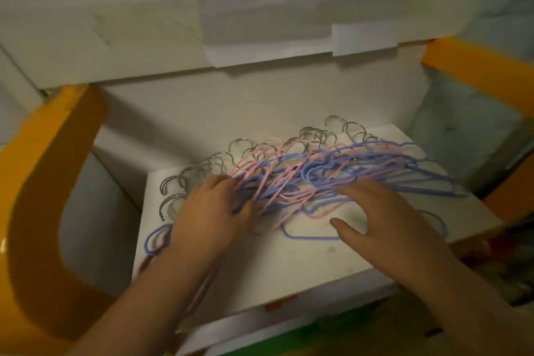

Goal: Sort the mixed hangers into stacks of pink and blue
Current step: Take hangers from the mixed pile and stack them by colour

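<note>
A tangled heap of pink and blue hangers (318,173) with metal hooks lies across the white board (289,269), hooks pointing to the far side. My left hand (211,211) lies on the heap's left end, fingers reaching into the pink and blue wires; whether it grips one is hidden. Over the heap's near right side my right hand (384,217) is spread, fingers straight and thumb out, touching the wires. One blue hanger (312,235) sticks out toward me between the hands. Another blue hanger (156,240) lies at the left edge beside my left wrist.
The board sits between orange curved arms at the left (37,211) and right (476,66). A white paper-covered wall (260,23) rises behind. Dark clutter (505,269) lies below at the right.
</note>
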